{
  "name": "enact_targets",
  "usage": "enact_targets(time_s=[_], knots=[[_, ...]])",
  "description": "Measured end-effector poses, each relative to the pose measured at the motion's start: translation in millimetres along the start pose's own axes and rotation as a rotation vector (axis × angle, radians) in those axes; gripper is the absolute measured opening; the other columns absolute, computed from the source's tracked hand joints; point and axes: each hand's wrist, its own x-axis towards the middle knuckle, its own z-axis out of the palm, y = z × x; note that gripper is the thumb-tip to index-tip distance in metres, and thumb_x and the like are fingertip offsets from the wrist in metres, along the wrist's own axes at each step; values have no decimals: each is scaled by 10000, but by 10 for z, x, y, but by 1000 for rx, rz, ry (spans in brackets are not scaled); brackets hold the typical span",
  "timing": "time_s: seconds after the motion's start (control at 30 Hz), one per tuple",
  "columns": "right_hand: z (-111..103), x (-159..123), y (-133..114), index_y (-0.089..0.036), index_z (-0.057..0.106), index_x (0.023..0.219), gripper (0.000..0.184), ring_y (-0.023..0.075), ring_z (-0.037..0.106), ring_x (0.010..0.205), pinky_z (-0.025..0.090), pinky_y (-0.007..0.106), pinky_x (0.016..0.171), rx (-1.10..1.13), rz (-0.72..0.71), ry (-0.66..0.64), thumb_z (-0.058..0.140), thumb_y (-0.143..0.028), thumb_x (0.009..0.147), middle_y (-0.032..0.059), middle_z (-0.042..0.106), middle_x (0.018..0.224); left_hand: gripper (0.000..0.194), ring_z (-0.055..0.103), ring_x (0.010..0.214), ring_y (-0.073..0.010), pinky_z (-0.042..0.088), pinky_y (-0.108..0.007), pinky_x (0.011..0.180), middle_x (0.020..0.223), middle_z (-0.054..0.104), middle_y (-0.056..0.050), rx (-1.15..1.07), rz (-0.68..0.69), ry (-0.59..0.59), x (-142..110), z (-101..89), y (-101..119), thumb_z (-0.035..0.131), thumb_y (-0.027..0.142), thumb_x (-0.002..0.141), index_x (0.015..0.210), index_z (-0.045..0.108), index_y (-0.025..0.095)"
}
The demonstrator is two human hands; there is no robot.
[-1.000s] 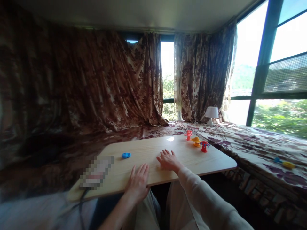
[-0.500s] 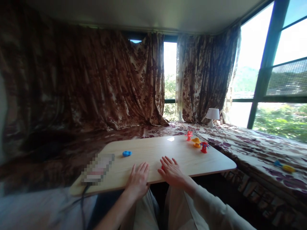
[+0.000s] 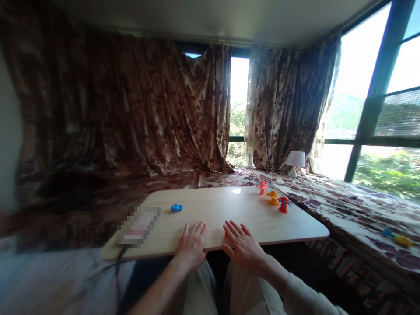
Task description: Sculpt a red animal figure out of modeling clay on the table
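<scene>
My left hand (image 3: 192,243) lies flat on the near edge of the light wooden table (image 3: 210,212), fingers stretched out, holding nothing. To its right, my right hand (image 3: 243,250) rests palm down near the same edge, fingers extended. A small bit of red (image 3: 226,235) peeks out beside its fingers; the hand covers the remainder, so its kind is hidden. Beyond the left hand sits a small blue plastic piece (image 3: 177,208). Toward the far right corner stand a pinkish-red toy figure (image 3: 262,187), a yellow toy (image 3: 273,197) and a red toy with blue parts (image 3: 284,204).
A pixelated flat item (image 3: 139,227) with a dark cable (image 3: 118,275) occupies the table's left end. On the floral-covered surface at right are a white lamp (image 3: 295,161) and a blue-and-yellow toy (image 3: 403,240). Patterned curtains (image 3: 157,109) hang behind.
My right hand has drawn back toward me to the table's near edge, and a bit of red now shows by its fingers. My left hand stays in place. The view has shifted slightly.
</scene>
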Motion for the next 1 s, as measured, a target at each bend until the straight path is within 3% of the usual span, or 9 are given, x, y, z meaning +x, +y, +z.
enact_targets(time_s=[0.07,0.17,0.33,0.4,0.5,0.67,0.8,0.9,1.0], knots=[[0,17,0,-154,288,1385,577,224,187,1342,138,434,1077,-9,16,-8,259,-474,905,100,265,1452,671,270,1309,-211,86,-456,1093,1408,367,-107,4,-1,-2,5,-4,2,440,264,691,1337,342,116],[-36,324,78,-154,370,1337,525,243,247,1320,195,480,1044,-64,112,-41,228,-446,924,126,337,1420,670,261,1313,-210,89,-460,1092,1414,358,-102,18,2,-12,15,3,-5,441,267,693,1339,338,124],[-100,797,225,-244,570,1118,289,294,290,1290,234,590,963,-97,104,-55,398,-271,887,113,491,1307,671,256,1316,-211,90,-458,1096,1417,353,-99,23,9,-8,17,30,-29,437,274,698,1343,330,123],[-92,742,207,-210,546,1162,326,296,293,1289,230,580,973,-103,103,-47,358,-274,904,134,465,1328,672,255,1316,-211,89,-459,1096,1418,352,-103,14,9,-4,15,36,-32,436,274,698,1343,329,118],[-49,404,109,-157,412,1307,456,256,280,1304,205,507,1028,-79,89,-27,246,-363,935,136,382,1392,683,261,1313,-213,88,-464,1094,1413,358,-107,-3,3,1,11,36,-23,443,268,683,1339,337,112],[8,-46,-18,-160,301,1378,551,229,204,1337,146,455,1070,4,7,20,291,-446,907,103,274,1448,691,271,1307,-218,93,-463,1092,1407,368,-114,-13,-2,3,0,10,6,449,259,667,1333,347,103],[-25,292,66,-148,393,1319,496,251,267,1311,194,510,1033,-60,85,-16,242,-416,930,146,366,1399,682,267,1311,-220,87,-464,1093,1412,360,-109,-5,-2,-12,5,10,-2,443,269,676,1333,352,113],[-81,662,178,-209,541,1166,334,292,321,1275,225,587,974,-88,82,-28,371,-322,901,141,479,1313,690,254,1317,-215,77,-459,1097,1418,351,-99,2,2,-14,21,39,-29,441,263,675,1342,337,120],[-104,793,210,-210,577,1108,294,303,341,1261,244,604,950,-96,84,-23,389,-275,891,148,501,1289,703,248,1320,-210,72,-457,1098,1418,352,-94,-1,6,-10,33,62,-49,444,252,663,1345,332,120]])
